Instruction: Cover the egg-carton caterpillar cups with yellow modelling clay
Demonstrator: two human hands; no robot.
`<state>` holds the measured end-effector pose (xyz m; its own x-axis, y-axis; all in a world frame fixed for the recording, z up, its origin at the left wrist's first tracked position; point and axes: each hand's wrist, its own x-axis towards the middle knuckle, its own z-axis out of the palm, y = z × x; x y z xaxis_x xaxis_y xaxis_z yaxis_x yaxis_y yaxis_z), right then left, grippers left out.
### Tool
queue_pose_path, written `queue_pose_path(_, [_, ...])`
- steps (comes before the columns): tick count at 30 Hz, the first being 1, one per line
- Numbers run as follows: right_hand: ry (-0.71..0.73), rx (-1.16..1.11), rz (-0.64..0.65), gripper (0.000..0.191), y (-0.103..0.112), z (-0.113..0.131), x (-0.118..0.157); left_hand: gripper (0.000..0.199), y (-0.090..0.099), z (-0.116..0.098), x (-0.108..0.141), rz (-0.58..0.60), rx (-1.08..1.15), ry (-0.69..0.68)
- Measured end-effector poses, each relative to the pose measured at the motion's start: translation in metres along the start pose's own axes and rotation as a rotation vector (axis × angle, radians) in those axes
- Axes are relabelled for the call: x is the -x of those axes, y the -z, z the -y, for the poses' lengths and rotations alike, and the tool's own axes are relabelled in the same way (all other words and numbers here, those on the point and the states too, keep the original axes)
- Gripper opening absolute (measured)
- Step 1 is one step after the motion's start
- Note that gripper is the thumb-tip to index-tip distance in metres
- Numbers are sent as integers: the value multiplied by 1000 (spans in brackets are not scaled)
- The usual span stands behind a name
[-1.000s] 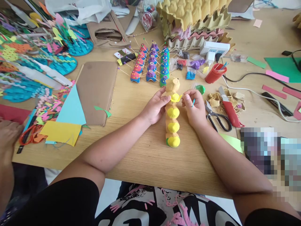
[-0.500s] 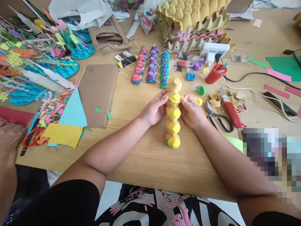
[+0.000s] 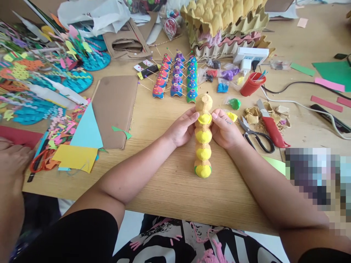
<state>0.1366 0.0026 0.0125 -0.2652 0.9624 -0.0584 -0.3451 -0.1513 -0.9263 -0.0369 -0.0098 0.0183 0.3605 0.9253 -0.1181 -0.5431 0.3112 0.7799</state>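
Observation:
A strip of egg-carton bumps (image 3: 203, 144) lies lengthwise before me, tan at its far end, with yellow clay on several bumps and a little green at the near end. My left hand (image 3: 185, 126) grips its left edge near the far end, thumb at the yellow clay of the second bump. On the opposite edge, my right hand (image 3: 225, 128) holds the strip with thumb and finger by that same bump. Yellow clay (image 3: 231, 116) lies just behind my right hand.
Painted caterpillar strips (image 3: 176, 78) stand beyond the hands. Scissors (image 3: 257, 137), a red-handled knife (image 3: 270, 126) and a red cup (image 3: 252, 84) lie or stand right. Cardboard (image 3: 113, 109) is left; another person's hand (image 3: 13, 157) rests at the far left.
The yellow clay on the second bump, earlier stretched out sideways to my right fingers, now lies flatter and rounder on the bump. Both hands stay on the strip.

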Motion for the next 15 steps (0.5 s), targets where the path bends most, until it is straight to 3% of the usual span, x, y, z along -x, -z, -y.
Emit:
queue_pose_path(8, [0, 12, 37, 60, 0, 0, 0, 33, -1, -3, 1, -21, 5, 47])
queue_pose_path(15, [-77, -79, 33, 65, -2, 1, 0, 39, 0, -1, 1, 20, 18, 33])
